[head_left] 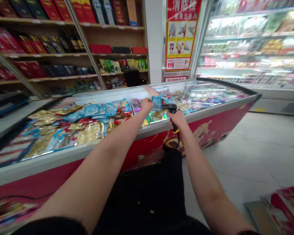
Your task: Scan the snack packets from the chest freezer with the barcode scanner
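Note:
My left hand (147, 106) pinches the edge of a small blue packet (156, 103) above the open chest freezer (142, 130). In my right hand (176, 118) is a black barcode scanner (170, 107), its head pointing left at the packet from close by. Yellow trim and a dark cable show below its grip. Under my hands lie more packets: purple ones (136, 105) to the left and green ones (150, 117) just beneath. Further left are blue packets (91, 109) and gold packets (90, 132) in a loose heap.
Shelves of boxed bottles (51, 9) stand behind the freezer. A red fire-hydrant sign (181, 36) hangs on the far wall, beside a lit display cooler (250, 45). A red and white box (284, 209) sits on the tiled floor at the lower right.

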Available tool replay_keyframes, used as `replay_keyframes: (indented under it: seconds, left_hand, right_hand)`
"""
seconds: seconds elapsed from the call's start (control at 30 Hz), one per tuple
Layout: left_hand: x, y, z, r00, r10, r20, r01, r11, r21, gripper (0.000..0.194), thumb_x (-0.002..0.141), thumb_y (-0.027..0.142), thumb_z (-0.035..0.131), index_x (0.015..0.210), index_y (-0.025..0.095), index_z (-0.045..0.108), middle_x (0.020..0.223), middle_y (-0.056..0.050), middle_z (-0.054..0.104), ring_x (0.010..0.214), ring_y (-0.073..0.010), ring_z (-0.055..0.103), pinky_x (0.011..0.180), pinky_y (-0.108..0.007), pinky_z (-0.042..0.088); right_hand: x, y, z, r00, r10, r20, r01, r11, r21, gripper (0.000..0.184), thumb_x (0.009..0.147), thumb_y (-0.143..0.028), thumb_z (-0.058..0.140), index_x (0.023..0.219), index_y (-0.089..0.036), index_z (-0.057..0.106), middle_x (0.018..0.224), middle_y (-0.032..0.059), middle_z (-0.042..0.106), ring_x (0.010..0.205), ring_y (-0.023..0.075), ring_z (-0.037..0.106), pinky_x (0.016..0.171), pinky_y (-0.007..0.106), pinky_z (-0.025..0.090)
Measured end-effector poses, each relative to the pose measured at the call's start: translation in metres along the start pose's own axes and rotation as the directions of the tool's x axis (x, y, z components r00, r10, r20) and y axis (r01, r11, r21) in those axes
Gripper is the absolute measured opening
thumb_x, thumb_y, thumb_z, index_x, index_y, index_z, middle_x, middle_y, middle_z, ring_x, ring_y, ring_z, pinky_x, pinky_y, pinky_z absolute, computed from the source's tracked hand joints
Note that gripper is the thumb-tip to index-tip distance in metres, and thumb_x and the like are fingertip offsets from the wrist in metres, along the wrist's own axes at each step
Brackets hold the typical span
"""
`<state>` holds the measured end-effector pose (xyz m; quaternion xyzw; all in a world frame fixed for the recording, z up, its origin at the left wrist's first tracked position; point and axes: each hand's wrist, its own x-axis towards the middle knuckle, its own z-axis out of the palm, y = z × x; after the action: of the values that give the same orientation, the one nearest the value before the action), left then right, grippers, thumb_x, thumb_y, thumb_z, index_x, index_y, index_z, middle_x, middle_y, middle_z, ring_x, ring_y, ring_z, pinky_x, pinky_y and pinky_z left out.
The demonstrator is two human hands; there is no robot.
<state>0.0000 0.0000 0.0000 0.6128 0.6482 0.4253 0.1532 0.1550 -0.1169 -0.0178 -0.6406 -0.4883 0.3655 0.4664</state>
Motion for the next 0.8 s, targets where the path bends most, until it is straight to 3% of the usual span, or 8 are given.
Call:
replay_keyframes:
  seconds: [0.8]
  left_hand:
    - [0.012,-0.014,0.001,0.998,-0.007,-0.067,-0.004,0.986,-0.165,0.011,0.069,0.016,0.070,0.076,0.019,0.062,0.077,0.000,0.068,0.081,-0.0187,0.066,0.078,-0.028,0.050]
  right_hand:
    - [-0.007,-0.010,0.002,0.999,0.043,-0.019,-0.044,0.998,-0.051,0.028,0.087,-0.026,0.068,0.063,-0.016,0.058,0.050,0.0021,0.056,0.039,0.0131,0.052,0.042,0.026,0.048]
